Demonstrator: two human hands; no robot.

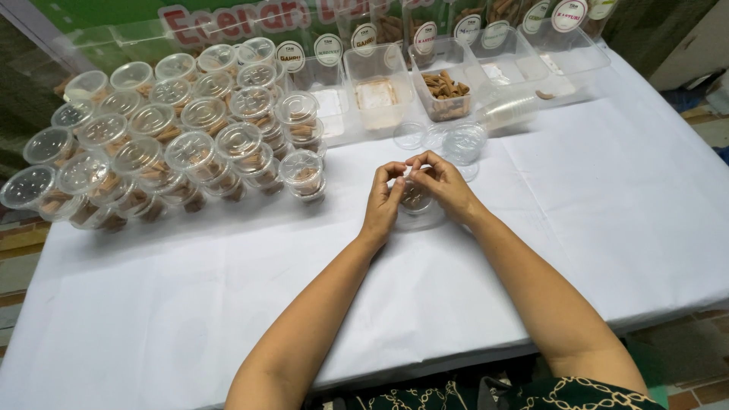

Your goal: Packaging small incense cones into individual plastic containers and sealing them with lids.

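Two hands close around one small clear cup on the white table.

The left hand and the right hand meet over a small clear cup that stands on the white tablecloth; the fingertips are pressed together at its top edge, and the cup sits between and just under the palms. Brown stick snacks show inside it. To the left stand many lidded cups in rows, and behind is an open container of snacks.

small clear plastic cup | holds brown snack sticks | upright | on white tablecloth, between both hands
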